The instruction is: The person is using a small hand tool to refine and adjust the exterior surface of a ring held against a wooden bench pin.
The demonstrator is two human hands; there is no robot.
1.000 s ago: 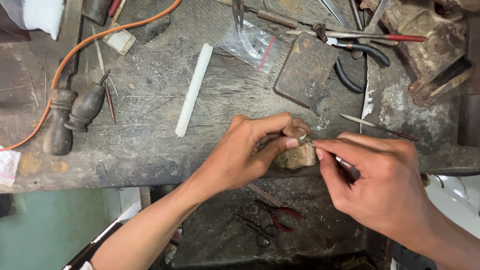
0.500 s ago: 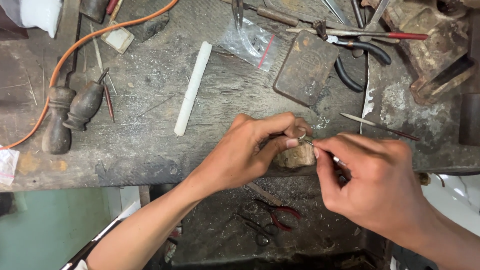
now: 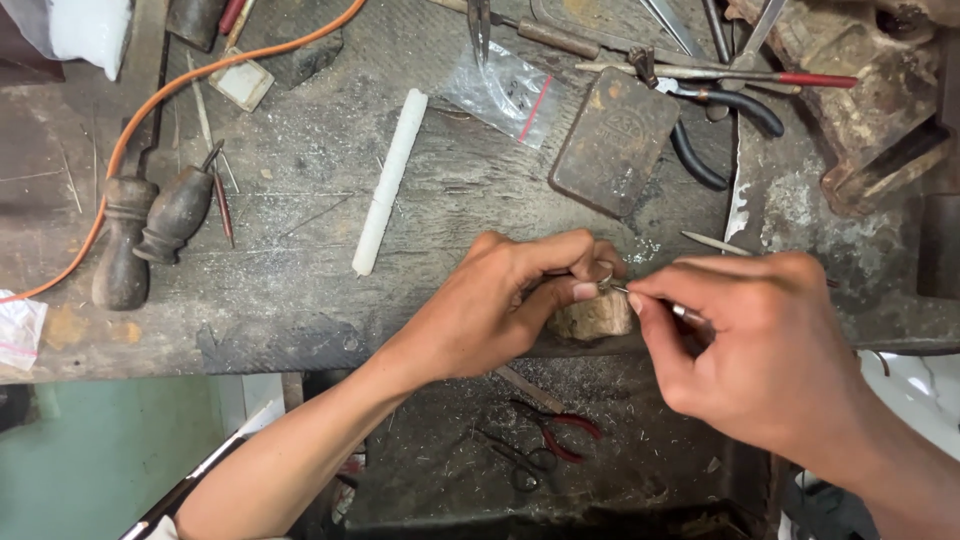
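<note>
While the left hand [image 3: 500, 305] pinches a small ring [image 3: 604, 274] and the right hand [image 3: 760, 350] grips a thin tool [image 3: 655, 302], a clear plastic bag [image 3: 500, 92] with a red stripe lies at upper centre of the tabletop [image 3: 300, 270].

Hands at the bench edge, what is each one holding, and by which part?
The left hand pinches a small metal ring by its band against the wooden peg. The right hand grips a thin metal tool along its shaft, tip at the ring.

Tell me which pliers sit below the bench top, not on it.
The red-handled pliers, lying on the lower tray beneath the left hand. The black-handled pliers lie up on the bench surface, right of the dark metal block.
</note>
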